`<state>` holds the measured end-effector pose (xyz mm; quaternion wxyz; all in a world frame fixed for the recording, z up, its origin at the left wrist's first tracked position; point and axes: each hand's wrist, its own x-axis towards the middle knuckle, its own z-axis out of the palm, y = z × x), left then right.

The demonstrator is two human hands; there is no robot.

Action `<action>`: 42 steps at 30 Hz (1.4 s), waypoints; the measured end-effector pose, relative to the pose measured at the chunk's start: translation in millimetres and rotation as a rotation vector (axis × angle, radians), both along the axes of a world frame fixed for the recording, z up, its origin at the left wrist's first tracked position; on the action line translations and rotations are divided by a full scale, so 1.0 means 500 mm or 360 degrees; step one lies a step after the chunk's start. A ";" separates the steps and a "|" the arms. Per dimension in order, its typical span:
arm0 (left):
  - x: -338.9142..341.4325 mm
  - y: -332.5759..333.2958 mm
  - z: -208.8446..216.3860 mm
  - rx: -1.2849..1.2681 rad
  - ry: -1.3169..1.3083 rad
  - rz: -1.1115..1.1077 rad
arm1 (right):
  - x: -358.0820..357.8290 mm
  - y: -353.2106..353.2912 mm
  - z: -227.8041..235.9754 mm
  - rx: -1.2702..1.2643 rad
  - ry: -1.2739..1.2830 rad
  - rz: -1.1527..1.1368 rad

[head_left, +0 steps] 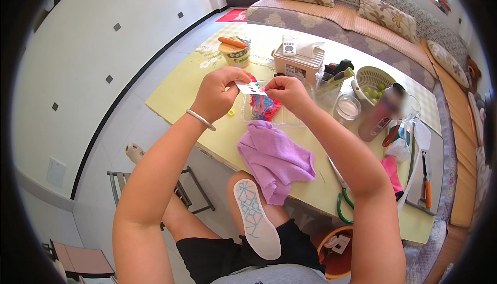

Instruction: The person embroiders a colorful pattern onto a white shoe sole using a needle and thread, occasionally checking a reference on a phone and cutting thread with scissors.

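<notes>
Over the table, a small white card with dark marks is stretched between my two hands. The card's left end is pinched in my left hand, which wears a silver bangle. At its right end, my right hand closes thumb and fingers on the edge. Beneath the card, a bundle of red, pink and blue thread lies in a clear plastic tray. On my lap rests a white insole with light blue crisscross stitching. A purple cloth drapes over the table's near edge.
Behind my hands stand a food tub and a tissue box. To the right are a glass, a colander of green fruit, a bottle, green-handled scissors and an orange-handled knife. An orange bin sits below.
</notes>
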<state>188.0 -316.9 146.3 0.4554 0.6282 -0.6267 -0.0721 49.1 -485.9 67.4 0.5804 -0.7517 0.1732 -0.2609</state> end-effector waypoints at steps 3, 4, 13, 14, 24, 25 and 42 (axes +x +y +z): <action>-0.001 0.005 0.001 -0.0001 -0.0044 -0.0008 | -0.002 0.001 0.001 0.0027 0.0024 -0.0060; -0.002 0.005 0.002 0.0003 -0.0058 -0.0011 | -0.002 0.000 -0.005 0.0034 -0.0051 -0.0047; -0.003 0.007 0.003 -0.0075 0.0009 -0.0017 | 0.004 0.000 -0.038 -0.0039 -0.0027 -0.0061; -0.002 0.008 0.001 -0.0050 -0.0005 -0.0023 | 0.000 -0.004 -0.040 -0.0020 -0.0061 -0.0101; 0.023 0.024 -0.057 0.0154 -0.0098 0.0076 | -0.082 -0.058 0.053 0.0696 -0.0246 -0.0235; 0.023 0.025 -0.064 0.0155 -0.0169 0.0090 | -0.094 -0.064 0.070 0.0766 -0.0295 -0.0280; 0.026 -0.044 -0.181 -0.0005 -0.0279 0.0511 | -0.730 -0.227 0.203 0.0731 -0.1224 -0.0499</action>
